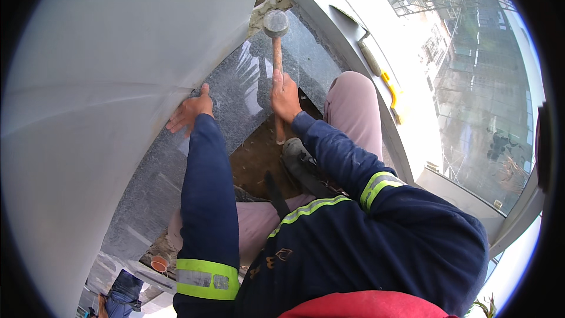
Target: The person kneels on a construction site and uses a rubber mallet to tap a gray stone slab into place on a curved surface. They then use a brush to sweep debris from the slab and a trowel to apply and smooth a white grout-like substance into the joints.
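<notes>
My right hand (pixel 285 95) is wrapped round the wooden handle of a mallet (pixel 275 24). Its round grey head is over the far end of a dark, glossy stone slab (pixel 235 91), close to rough mortar (pixel 272 7); whether it touches the slab I cannot tell. My left hand (pixel 193 109) lies with fingers outstretched at the slab's left edge, against the foot of the pale curved wall (pixel 123 53). Below the mallet handle, a patch of brown bedding (pixel 253 162) shows beside my dark shoe (pixel 300 162).
On the white ledge at right lie a trowel (pixel 369 53) and a yellow-handled tool (pixel 390 91). Glass panels (pixel 482 94) stand beyond it. A small orange cup-like thing (pixel 159 263) is at lower left, near a person in dark clothing (pixel 123 291).
</notes>
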Action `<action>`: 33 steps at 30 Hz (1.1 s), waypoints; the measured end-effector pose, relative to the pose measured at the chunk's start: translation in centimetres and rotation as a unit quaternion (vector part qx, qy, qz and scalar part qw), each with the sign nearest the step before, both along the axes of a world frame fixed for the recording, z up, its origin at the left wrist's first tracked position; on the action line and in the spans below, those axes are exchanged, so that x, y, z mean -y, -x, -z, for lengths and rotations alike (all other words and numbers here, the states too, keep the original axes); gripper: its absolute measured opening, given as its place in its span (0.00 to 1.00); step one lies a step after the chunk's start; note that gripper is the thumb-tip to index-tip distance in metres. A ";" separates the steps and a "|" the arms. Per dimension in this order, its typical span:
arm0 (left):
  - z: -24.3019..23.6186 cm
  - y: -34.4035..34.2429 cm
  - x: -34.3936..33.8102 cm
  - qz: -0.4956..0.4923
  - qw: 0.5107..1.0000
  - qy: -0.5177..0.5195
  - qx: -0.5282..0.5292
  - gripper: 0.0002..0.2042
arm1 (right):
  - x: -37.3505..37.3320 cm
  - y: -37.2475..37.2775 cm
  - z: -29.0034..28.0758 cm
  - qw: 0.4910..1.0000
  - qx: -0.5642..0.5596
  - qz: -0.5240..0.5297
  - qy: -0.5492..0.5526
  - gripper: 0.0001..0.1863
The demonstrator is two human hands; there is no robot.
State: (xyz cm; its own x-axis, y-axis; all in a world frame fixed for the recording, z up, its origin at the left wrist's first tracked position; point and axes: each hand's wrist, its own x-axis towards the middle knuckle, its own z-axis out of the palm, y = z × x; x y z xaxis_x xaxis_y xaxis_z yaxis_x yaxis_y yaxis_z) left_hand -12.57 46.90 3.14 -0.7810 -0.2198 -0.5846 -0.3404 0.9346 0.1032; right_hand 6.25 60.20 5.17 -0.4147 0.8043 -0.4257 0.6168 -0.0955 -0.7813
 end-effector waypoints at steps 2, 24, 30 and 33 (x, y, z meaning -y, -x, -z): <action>0.0 -0.3 -0.4 0.009 1.000 0.009 -0.008 0.65 | 0.6 0.1 1.2 0.999 0.028 -0.007 0.035 0.33; 2.7 -6.7 1.9 0.153 0.966 0.020 -0.206 0.58 | 8.6 -3.6 -3.2 1.000 0.004 0.002 0.026 0.30; 2.9 -6.8 1.5 0.158 0.966 0.035 -0.202 0.58 | 7.4 -2.5 -2.5 0.996 0.073 -0.022 0.042 0.29; 3.2 -6.6 1.7 0.153 0.965 0.036 -0.210 0.56 | 6.9 -2.6 -3.0 0.998 0.033 -0.008 0.052 0.31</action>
State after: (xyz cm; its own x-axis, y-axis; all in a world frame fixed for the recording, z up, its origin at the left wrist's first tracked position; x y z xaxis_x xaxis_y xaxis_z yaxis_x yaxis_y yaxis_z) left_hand -5.94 45.20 -0.07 -0.9804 0.0313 -0.1943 0.0111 0.9945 0.1039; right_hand 8.89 53.33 8.18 -0.3953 0.7480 -0.5332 0.6688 -0.1635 -0.7253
